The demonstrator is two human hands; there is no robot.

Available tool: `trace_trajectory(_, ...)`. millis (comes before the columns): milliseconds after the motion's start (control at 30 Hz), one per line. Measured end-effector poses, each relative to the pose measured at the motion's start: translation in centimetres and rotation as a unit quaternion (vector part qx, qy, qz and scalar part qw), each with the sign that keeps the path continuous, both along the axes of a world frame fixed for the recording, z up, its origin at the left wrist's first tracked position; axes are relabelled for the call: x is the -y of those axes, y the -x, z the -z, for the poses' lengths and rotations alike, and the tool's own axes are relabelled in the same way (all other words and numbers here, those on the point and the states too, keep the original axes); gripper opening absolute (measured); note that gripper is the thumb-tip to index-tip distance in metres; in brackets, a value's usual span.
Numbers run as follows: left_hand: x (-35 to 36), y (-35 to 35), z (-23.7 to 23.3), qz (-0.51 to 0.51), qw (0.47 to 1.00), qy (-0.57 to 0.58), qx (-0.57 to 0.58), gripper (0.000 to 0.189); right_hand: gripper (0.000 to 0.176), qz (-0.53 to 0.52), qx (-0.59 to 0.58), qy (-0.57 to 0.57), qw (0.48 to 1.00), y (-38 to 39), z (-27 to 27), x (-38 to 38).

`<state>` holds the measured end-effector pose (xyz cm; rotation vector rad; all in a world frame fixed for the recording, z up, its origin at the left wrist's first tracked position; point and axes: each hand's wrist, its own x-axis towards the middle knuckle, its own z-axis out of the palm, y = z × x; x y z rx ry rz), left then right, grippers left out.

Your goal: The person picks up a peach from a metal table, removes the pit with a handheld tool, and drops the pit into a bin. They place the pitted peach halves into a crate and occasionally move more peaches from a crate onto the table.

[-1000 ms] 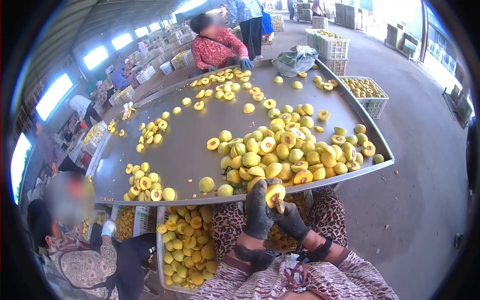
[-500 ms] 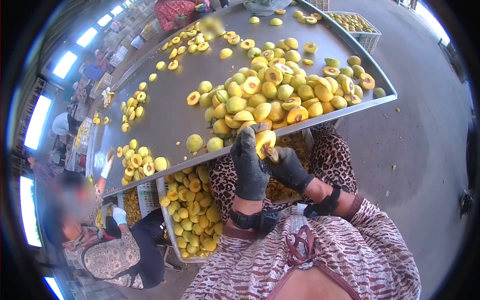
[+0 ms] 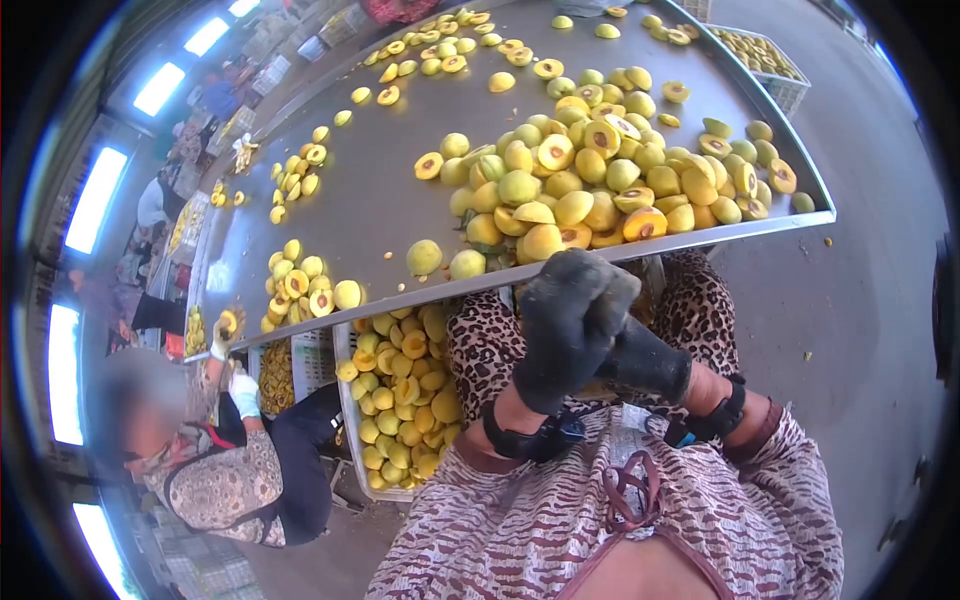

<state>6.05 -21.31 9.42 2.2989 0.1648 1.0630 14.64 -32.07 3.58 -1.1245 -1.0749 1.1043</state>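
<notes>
My left hand (image 3: 570, 320), in a dark glove, is closed in a fist just below the front edge of the metal table (image 3: 370, 210). It covers whatever it holds; a moment ago that was a yellow peach half. My right hand (image 3: 650, 365), also dark-gloved, presses against it from behind and below, with its fingers hidden. Just above both hands on the table lies a big pile of whole and halved yellow peaches (image 3: 590, 180). Two single peaches (image 3: 424, 257) sit near the edge to the left.
A white crate of peach halves (image 3: 400, 400) stands under the table by my left knee. A co-worker (image 3: 220, 490) sits at the left, one gloved hand (image 3: 228, 325) raised to a small peach pile (image 3: 305, 290). Another crate (image 3: 765, 55) stands at the far right.
My left hand has turned over and closed, so the peach half and the small wooden-handled tool in my right hand no longer show. The view has tilted further down.
</notes>
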Motion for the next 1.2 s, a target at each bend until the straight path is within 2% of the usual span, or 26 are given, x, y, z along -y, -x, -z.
trace_trajectory(33,-0.2,0.2,0.2,0.04,0.988,0.145,0.012,0.014,0.039,-0.036,-0.123,0.113,0.985,0.0,-2.2,0.3)
trace_trajectory(67,-0.1,0.1,0.4,0.079,0.954,0.287,0.021,0.021,0.039,-0.02,-0.125,0.115,0.985,0.1,-1.5,0.2)
trace_trajectory(100,0.5,0.5,0.5,0.141,0.877,0.459,0.036,0.036,0.04,-0.024,0.001,-0.004,1.0,0.1,0.1,-0.3)
trace_trajectory(133,0.4,0.7,0.1,0.167,0.886,0.431,0.051,0.044,0.041,-0.036,0.127,-0.117,0.984,0.3,0.9,-0.8)
trace_trajectory(167,0.4,0.9,0.6,0.16,0.874,0.454,0.061,0.045,0.035,0.029,0.205,-0.187,0.96,0.6,1.6,-1.3)
trace_trajectory(200,0.3,1.3,1.1,0.146,0.864,0.476,0.075,0.045,0.035,0.021,0.2,-0.184,0.962,1.0,2.1,-1.3)
trace_trajectory(267,0.2,2.4,0.5,0.132,0.723,0.659,0.159,0.045,0.025,0.059,0.227,-0.226,0.946,1.9,2.7,-2.3)
trace_trajectory(300,-1.1,3.3,1.0,0.123,0.659,0.718,0.186,0.047,0.018,0.036,0.239,-0.133,0.961,2.2,1.7,-1.2)
trace_trajectory(333,-2.5,4.5,2.4,0.114,0.671,0.698,0.223,0.049,0.019,0.058,0.211,-0.09,0.972,2.5,3.9,-0.9)
trace_trajectory(400,-5.5,8.4,4.4,0.016,0.698,0.654,0.29,0.051,0.013,0.039,0.248,-0.054,0.967,1.2,-0.8,-0.8)
trace_trajectory(467,-9.7,14.7,7.0,-0.03,0.713,0.615,0.336,0.052,0.009,0.07,0.329,-0.112,0.935,0.0,2.3,-0.3)
trace_trajectory(533,-15.9,23.1,12.9,-0.295,0.741,0.514,0.316,0.051,0.008,0.107,0.352,-0.016,0.93,-1.2,6.5,0.8)
trace_trajectory(600,-18.6,26.2,14.4,-0.433,0.727,0.443,0.298,0.049,0.005,0.102,0.341,-0.044,0.933,-0.6,6.0,0.9)
trace_trajectory(667,-20.2,28.0,13.9,-0.607,0.709,0.352,-0.072,0.047,0.003,0.099,0.382,0.032,0.918,0.0,5.7,0.9)
trace_trajectory(700,-20.5,26.9,14.9,-0.585,0.758,0.287,0.041,0.042,0.003,0.13,0.423,0.053,0.895,0.1,7.6,0.9)
trace_trajectory(733,-20.2,24.1,14.3,-0.576,0.76,0.296,0.044,0.042,0.003,0.136,0.432,0.059,0.89,-0.1,7.7,0.8)
trace_trajectory(800,-21.2,18.9,13.0,-0.469,0.88,-0.021,0.068,0.033,0.003,0.152,0.331,0.022,0.931,0.4,6.9,-0.1)
trace_trajectory(867,-20.9,12.8,11.0,-0.354,0.934,-0.025,0.027,0.029,0.016,0.176,0.323,0.021,0.93,1.1,5.3,-0.9)
trace_trajectory(933,-20.6,8.8,10.8,-0.434,0.855,-0.116,-0.261,0.037,0.017,0.144,0.359,0.13,0.913,0.8,6.6,-0.6)
trace_trajectory(967,-20.8,8.0,10.8,-0.43,0.86,-0.112,-0.252,0.037,0.022,0.08,0.47,0.161,0.864,0.3,6.5,0.1)
trace_trajectory(1033,-22.1,6.4,10.1,-0.369,0.819,-0.041,-0.437,0.043,0.023,0.114,0.422,0.161,0.885,0.0,6.1,0.9)
trace_trajectory(1067,-22.9,6.8,10.8,-0.366,0.822,-0.041,-0.434,0.043,0.025,0.131,0.361,0.162,0.909,0.5,5.1,1.0)
trace_trajectory(1100,-23.9,7.7,11.5,-0.297,0.891,0.112,-0.324,0.045,0.025,0.171,0.35,0.128,0.912,0.8,3.7,0.9)
trace_trajectory(1133,-24.9,7.8,11.4,-0.213,0.921,0.256,-0.202,0.047,0.025,0.181,0.345,0.127,0.912,1.1,2.4,0.4)
trace_trajectory(1167,-23.7,8.1,10.4,-0.093,0.899,0.425,-0.053,0.047,0.024,0.213,0.306,0.076,0.925,1.3,1.5,0.0)
trace_trajectory(1200,-22.1,8.3,9.7,-0.09,0.9,0.423,-0.06,0.047,0.023,0.239,0.267,0.025,0.933,1.6,1.1,-0.3)
